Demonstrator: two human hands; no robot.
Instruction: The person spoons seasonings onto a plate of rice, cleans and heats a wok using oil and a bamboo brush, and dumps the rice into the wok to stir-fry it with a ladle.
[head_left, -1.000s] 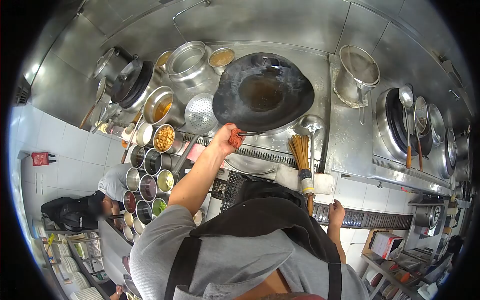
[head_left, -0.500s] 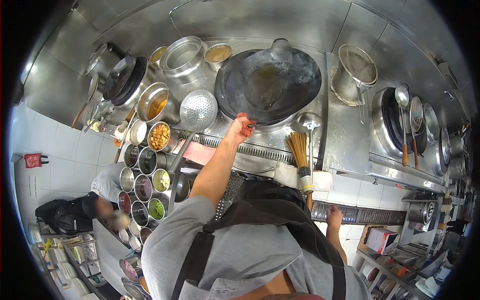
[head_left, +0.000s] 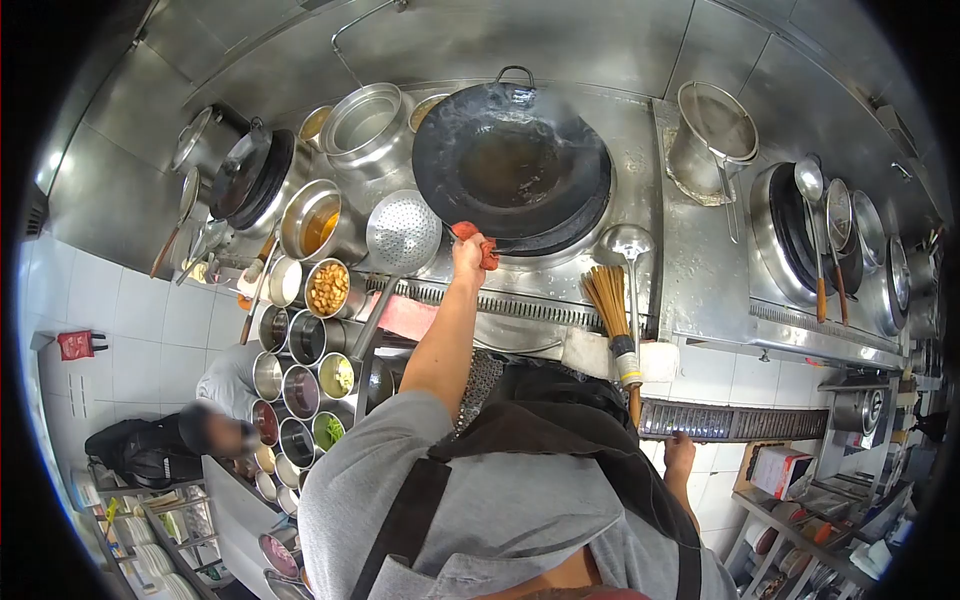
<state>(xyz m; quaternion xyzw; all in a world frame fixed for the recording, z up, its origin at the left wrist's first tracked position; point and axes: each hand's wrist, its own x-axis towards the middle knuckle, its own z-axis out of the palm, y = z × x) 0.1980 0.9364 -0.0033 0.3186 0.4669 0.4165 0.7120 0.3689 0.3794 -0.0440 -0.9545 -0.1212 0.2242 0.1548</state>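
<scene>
A red cloth (head_left: pixel 486 254) is bunched in my left hand (head_left: pixel 468 256), which is closed with it around the near handle of the large black wok (head_left: pixel 510 165). Dark liquid lies in the wok's bottom, and faint steam rises near its far right rim. The wok rests on the burner, its far loop handle upright. My right hand (head_left: pixel 679 455) hangs low at my right side, fingers curled, near the dark grating; nothing can be made out in it. A perforated skimmer (head_left: pixel 403 232) lies left of the wok, and a ladle (head_left: pixel 628 242) and bamboo brush (head_left: pixel 606 300) lie to its right.
Steel pots (head_left: pixel 365 125) stand at the back left. Several small containers of ingredients (head_left: pixel 328 287) are grouped on the left. A strainer (head_left: pixel 718 122) sits over a pot at the right, beside another burner with woks (head_left: pixel 800 235). Another person (head_left: pixel 215 430) is at the lower left.
The wok has swung from right back to left and its far handle now shows. My left hand, still holding the cloth and handle, moved with it.
</scene>
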